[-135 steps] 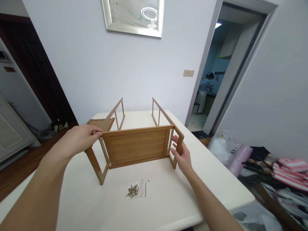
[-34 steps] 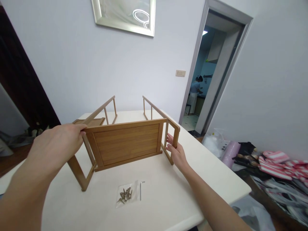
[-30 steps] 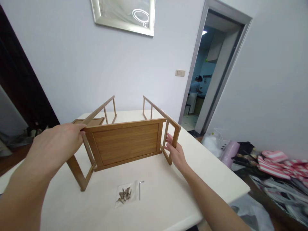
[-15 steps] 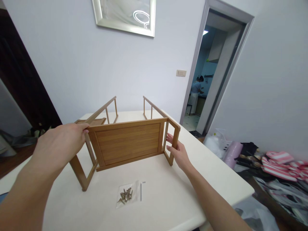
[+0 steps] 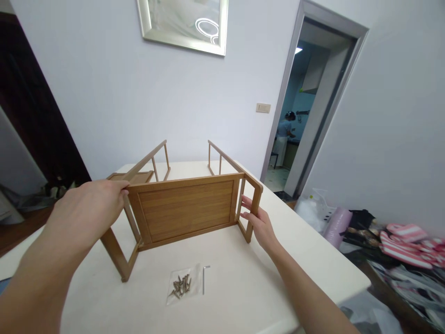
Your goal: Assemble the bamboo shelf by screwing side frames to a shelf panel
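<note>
Wooden panel (image 5: 187, 211) is propped up on its long edge above the near part of the table, sitting between two side frames. Left hand (image 5: 93, 204) has its top left corner pinched between thumb and fingers, right by the left side frame (image 5: 114, 255). Right hand (image 5: 259, 225) is closed around the front leg of the right side frame (image 5: 257, 197), thumb and fingers poking in toward the panel's end (can't tell if anything's actually fastened there, the joints are too small to make out). Both frames run away from the hands toward the wall.

Just past the left hand there's a second panel (image 5: 143, 176) lying flat, partly hidden by the left frame. In front of the upright one, closer to the person, is a clear plastic bag (image 5: 195, 278) with a bunch of screws (image 5: 181, 286) in it, and a hex key (image 5: 203, 280) right beside the bag. All of that's on a white table (image 5: 222, 308).

Further out: a silver-framed picture or mirror (image 5: 184, 42) up on the wall, a switch plate (image 5: 263, 108), somebody (image 5: 284, 131) standing through the doorway, plus a pinkish roll (image 5: 338, 227) and striped cloth (image 5: 403, 248) piled off to the right.
</note>
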Demonstrator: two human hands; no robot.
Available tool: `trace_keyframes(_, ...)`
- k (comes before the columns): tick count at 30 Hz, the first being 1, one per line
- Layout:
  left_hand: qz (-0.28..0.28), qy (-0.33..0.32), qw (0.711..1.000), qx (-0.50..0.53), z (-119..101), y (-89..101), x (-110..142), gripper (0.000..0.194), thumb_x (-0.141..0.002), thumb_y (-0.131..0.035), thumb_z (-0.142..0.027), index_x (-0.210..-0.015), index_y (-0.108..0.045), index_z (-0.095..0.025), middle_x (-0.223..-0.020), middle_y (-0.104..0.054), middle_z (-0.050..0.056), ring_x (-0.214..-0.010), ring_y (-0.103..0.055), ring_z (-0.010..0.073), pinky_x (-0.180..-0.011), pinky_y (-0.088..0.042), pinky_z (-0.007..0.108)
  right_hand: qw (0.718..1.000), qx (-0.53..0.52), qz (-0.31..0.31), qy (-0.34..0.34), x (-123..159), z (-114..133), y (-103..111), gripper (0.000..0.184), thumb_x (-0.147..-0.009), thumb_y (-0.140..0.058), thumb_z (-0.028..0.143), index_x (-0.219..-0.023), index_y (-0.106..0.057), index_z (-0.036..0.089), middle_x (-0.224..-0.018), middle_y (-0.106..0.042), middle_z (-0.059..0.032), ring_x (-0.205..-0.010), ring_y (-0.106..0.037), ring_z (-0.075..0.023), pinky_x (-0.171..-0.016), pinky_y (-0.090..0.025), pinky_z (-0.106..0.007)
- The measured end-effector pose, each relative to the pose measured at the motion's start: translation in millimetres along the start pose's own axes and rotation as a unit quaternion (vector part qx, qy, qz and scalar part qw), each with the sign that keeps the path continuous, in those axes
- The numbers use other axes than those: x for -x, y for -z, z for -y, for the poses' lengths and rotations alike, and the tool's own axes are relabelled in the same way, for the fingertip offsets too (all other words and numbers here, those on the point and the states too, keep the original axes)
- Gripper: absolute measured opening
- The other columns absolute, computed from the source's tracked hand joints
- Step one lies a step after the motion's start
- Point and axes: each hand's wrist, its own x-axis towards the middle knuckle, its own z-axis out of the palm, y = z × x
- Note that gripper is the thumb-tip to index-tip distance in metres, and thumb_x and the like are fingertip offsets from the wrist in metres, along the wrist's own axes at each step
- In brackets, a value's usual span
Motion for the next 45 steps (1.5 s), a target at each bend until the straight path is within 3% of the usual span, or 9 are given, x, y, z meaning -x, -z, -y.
trace_keyframes(8, 0.021, 0.022, 0.999, 0.012, -16.0, 19.3, 5.9, 0.044, -0.095, -0.031, -0.028, -0.119, -0.067, -0.021, -0.102, -0.071, 0.016, -0.088, -0.068, 0.0314, -0.077, -0.051, 0.041, 1.0, 0.025, 0.002, 0.008, 0.0, 3.3, 0.4, 0.054, -0.079, -0.065, 0.035, -0.132, -0.06, 0.027, -0.134, -0.062, -0.0075, -0.126, -0.055, -0.0309, -0.105, -0.043, -0.053)
trace_keyframes(15, 0.014, 0.02, 1.0, 0.011, -15.2, 17.7, 7.5, 0.048, -0.095, -0.028, -0.03, -0.123, -0.065, -0.019, -0.109, -0.07, 0.017, -0.087, -0.068, 0.0328, -0.075, -0.052, 0.044, 0.999, 0.034, -0.003, 0.01, 2.6, 12.0, -0.7, 0.055, -0.079, -0.066, 0.036, -0.133, -0.059, 0.028, -0.134, -0.062, -0.0085, -0.125, -0.055, -0.0315, -0.102, -0.046, -0.053)
trace_keyframes(23, 0.009, 0.01, 1.0, -0.009, -9.1, 9.8, 4.2, 0.048, -0.093, -0.024, -0.035, -0.113, -0.066, -0.024, -0.094, -0.071, 0.015, -0.074, -0.067, 0.0304, -0.061, -0.05, 0.038, 0.999, 0.022, -0.01, 0.028, 3.1, 13.3, 2.4, 0.049, -0.078, -0.068, 0.037, -0.126, -0.063, 0.028, -0.134, -0.061, -0.0083, -0.123, -0.057, -0.0317, -0.1, -0.048, -0.052)
trace_keyframes(29, 0.006, 0.015, 1.0, -0.007, -7.3, 5.8, 2.4, 0.049, -0.092, -0.024, -0.037, -0.111, -0.068, -0.025, -0.095, -0.072, 0.014, -0.077, -0.067, 0.0314, -0.063, -0.051, 0.04, 0.999, 0.018, -0.019, 0.035, 5.1, 16.4, 1.8, 0.048, -0.08, -0.068, 0.044, -0.124, -0.064, 0.025, -0.132, -0.062, -0.0103, -0.12, -0.058, -0.0322, -0.1, -0.047, -0.052)
trace_keyframes(38, 0.008, 0.011, 1.0, -0.004, -10.9, 12.6, 6.3, 0.05, -0.092, -0.026, -0.034, -0.117, -0.067, -0.022, -0.095, -0.072, 0.015, -0.08, -0.066, 0.0327, -0.07, -0.052, 0.043, 0.996, 0.053, -0.045, 0.056, 5.3, 1.5, -4.3, 0.053, -0.082, -0.067, 0.046, -0.129, -0.058, 0.024, -0.13, -0.062, -0.0125, -0.116, -0.06, -0.0305, -0.093, -0.052, -0.049)
trace_keyframes(45, 0.022, 0.005, 1.0, 0.013, -12.6, 18.6, 10.2, 0.048, -0.092, -0.031, -0.032, -0.124, -0.065, -0.021, -0.098, -0.072, 0.016, -0.085, -0.067, 0.0329, -0.076, -0.052, 0.045, 0.995, 0.055, -0.048, 0.074, 2.3, -7.4, -4.8, 0.052, -0.082, -0.067, 0.048, -0.126, -0.057, 0.022, -0.125, -0.064, -0.0123, -0.113, -0.062, -0.0279, -0.096, -0.05, -0.049)
